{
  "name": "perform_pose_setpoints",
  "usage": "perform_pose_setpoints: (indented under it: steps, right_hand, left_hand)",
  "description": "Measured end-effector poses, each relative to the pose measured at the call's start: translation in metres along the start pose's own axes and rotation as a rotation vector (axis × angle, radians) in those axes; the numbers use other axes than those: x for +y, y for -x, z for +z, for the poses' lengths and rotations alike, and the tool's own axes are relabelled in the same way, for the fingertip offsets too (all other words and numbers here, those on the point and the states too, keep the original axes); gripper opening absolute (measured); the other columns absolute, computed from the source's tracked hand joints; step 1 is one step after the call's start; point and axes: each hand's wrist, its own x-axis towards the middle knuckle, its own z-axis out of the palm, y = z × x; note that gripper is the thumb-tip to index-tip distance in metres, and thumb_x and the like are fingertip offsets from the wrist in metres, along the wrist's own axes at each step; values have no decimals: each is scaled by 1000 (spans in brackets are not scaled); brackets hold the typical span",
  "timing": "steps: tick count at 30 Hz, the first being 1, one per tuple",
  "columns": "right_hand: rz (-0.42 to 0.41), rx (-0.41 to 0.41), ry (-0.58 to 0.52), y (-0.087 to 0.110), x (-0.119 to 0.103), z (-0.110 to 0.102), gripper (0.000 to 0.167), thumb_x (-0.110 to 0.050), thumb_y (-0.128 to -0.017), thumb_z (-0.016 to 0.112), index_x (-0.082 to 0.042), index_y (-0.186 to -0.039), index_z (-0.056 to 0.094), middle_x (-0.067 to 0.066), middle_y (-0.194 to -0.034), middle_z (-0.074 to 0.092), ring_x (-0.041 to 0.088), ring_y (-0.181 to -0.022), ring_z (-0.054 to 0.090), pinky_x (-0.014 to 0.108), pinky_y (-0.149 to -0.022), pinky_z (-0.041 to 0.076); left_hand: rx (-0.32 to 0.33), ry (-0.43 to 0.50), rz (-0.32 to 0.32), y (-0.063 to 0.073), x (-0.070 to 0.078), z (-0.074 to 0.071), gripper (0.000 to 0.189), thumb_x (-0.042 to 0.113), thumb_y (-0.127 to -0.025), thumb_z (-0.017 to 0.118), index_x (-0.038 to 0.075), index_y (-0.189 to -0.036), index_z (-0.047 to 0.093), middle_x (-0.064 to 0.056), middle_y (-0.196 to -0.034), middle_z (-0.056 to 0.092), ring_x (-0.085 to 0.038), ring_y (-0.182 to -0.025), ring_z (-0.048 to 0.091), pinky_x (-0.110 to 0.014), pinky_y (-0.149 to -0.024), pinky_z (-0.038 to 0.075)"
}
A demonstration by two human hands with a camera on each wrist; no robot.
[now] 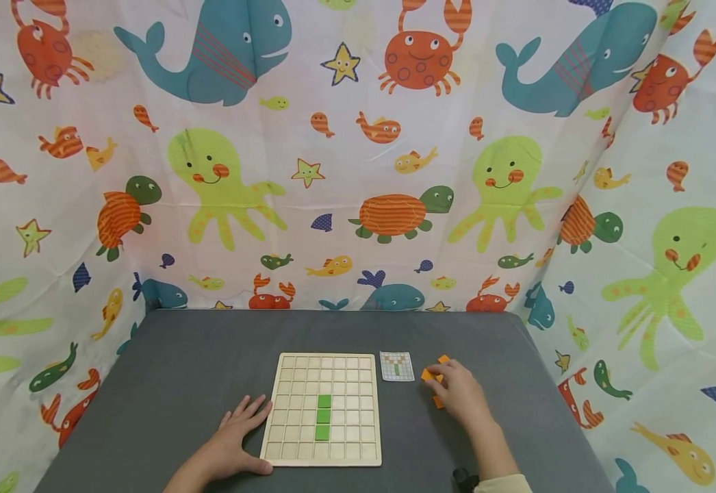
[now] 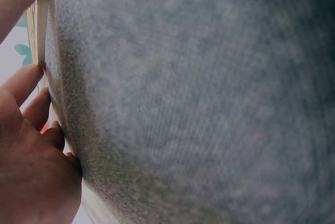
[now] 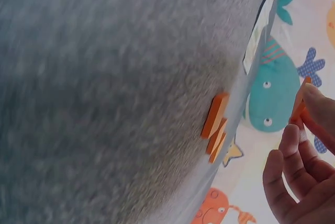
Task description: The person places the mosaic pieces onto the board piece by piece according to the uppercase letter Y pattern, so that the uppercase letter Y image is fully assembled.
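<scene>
I see the right hand (image 1: 461, 396) pinching a flat orange tile (image 3: 300, 100), right of the pale wooden grid board (image 1: 354, 416), whose left edge the spread-fingered left hand (image 1: 233, 441) touches.

Two hands in play, one left hand (image 1: 235, 438) and one right hand (image 1: 461, 394), and one wooden board (image 1: 353, 415) about midway between the table's (image 1: 210, 356) side edges, carrying three green tiles (image 1: 324, 415)! Over toward the right edge, one printed card (image 1: 398, 367), and four orange tiles (image 3: 214, 115) in sight: three on the table, one pinched!
</scene>
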Motion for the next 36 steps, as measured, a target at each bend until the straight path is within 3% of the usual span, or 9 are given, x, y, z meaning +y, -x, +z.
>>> perform_pose_setpoints:
  steps: [5, 13, 23, 36]
  right_hand:
    - [-24, 19, 7, -1, -10, 5, 23, -21, -86, 81, -15, -109, 79, 0, -90, 65, 11, -68, 49, 29, -57, 41]
    - [-49, 10, 1, -2, -31, 15, 24, -21, -86, 82, -13, -109, 79, 2, -106, 67, 11, -74, 52, 28, -61, 44]
    - [-171, 16, 9, -9, -48, 33, 25, -22, -85, 83, -14, -108, 79, 1, -101, 67, 7, -72, 52, 25, -61, 47]
    - [-231, -55, 4, -19, -76, 41, 23, -25, -88, 79, -18, -110, 78, 1, -106, 68, 9, -75, 55, 24, -57, 44]
  left_hand:
    - [1, 5, -1, 1, 1, 0, 118, 48, -61, 93, 15, -158, 36, -15, -167, 22, -49, -154, 1, -74, -115, 1]
    - [2, 5, 0, 3, 3, -1, 118, 47, -61, 93, 14, -158, 36, -15, -167, 22, -49, -154, 1, -74, -115, 0]
    - [19, 5, 18, 3, 4, 1, 118, 47, -61, 94, 13, -158, 37, -15, -167, 23, -49, -154, 2, -73, -115, 1]
    - [15, -9, 25, 3, 2, 1, 119, 48, -60, 94, 13, -158, 36, -17, -167, 23, -51, -153, 2, -75, -114, 1]
